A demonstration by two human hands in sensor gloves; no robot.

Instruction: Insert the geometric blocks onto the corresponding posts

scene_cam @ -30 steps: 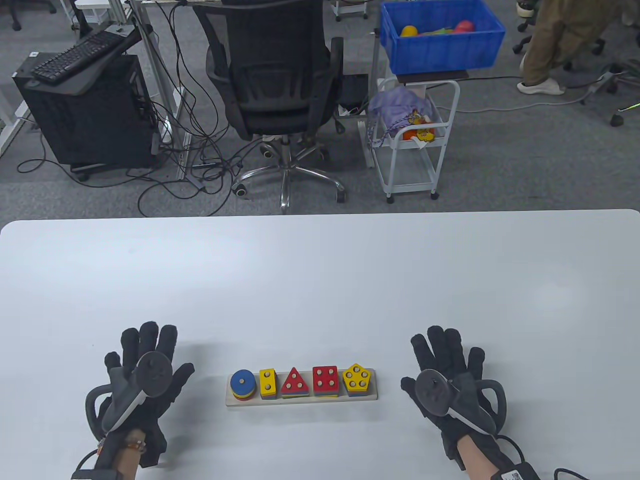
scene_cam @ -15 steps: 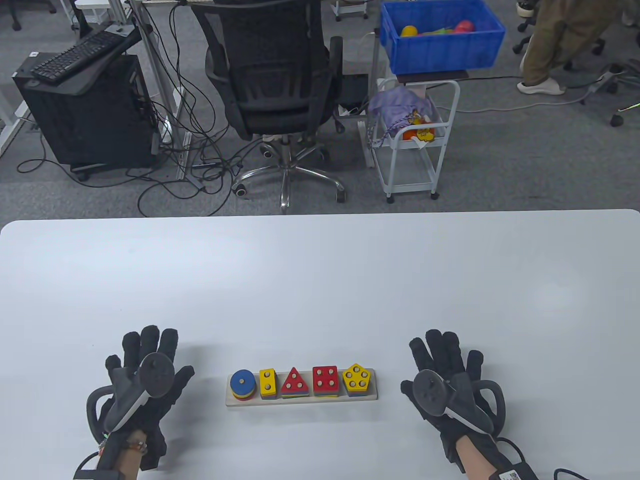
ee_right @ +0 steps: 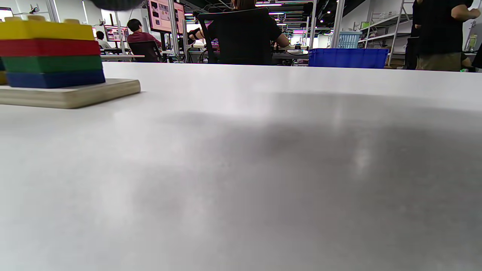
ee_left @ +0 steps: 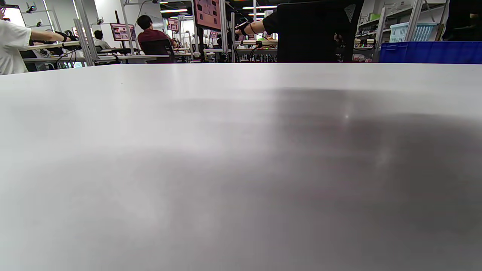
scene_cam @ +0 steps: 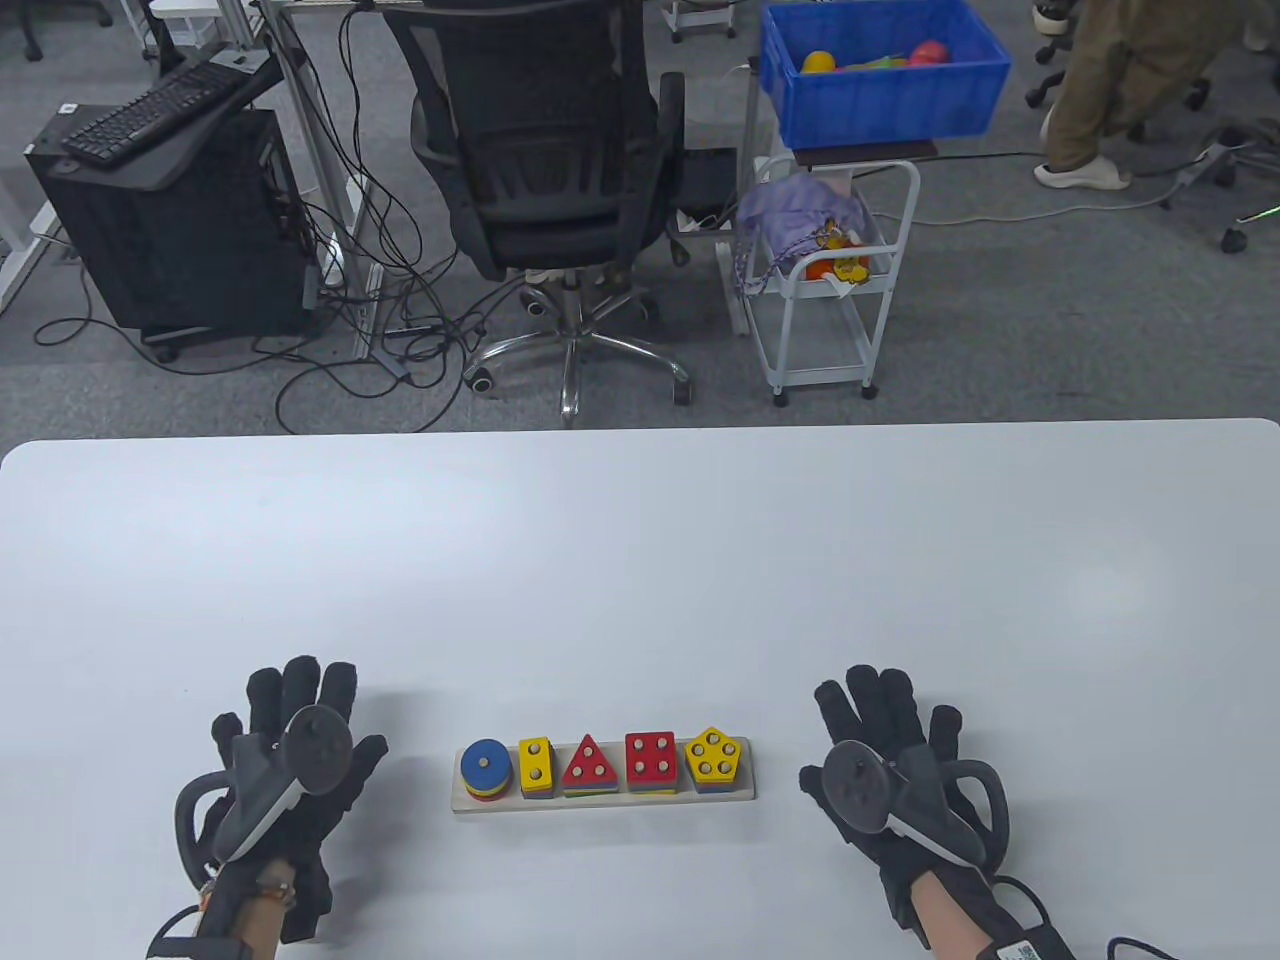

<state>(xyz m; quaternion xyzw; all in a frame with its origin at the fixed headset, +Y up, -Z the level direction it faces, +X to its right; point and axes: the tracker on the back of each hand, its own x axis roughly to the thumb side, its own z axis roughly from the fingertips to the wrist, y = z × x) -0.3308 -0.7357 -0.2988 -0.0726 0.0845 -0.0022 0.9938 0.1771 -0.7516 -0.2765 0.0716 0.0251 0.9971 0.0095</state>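
A wooden base board [scene_cam: 745,792] lies near the table's front edge. On its posts stand stacks of blocks: a blue disc [scene_cam: 485,766], a yellow rectangle [scene_cam: 536,764], a red triangle [scene_cam: 589,764], a red square [scene_cam: 651,759] and a yellow pentagon [scene_cam: 716,756] on top. My left hand [scene_cam: 290,745] rests flat on the table left of the board, fingers spread, holding nothing. My right hand [scene_cam: 890,750] rests flat right of the board, fingers spread, empty. The right wrist view shows the pentagon stack [ee_right: 51,54] on the board's end [ee_right: 75,96].
The white table [scene_cam: 640,560] stretches bare behind the board. Beyond its far edge stand a black office chair [scene_cam: 550,150], a white cart [scene_cam: 830,290] with a blue bin [scene_cam: 880,75], and a computer tower [scene_cam: 170,220].
Both hands have slid slightly toward the table's front edge. The board and blocks have not moved.
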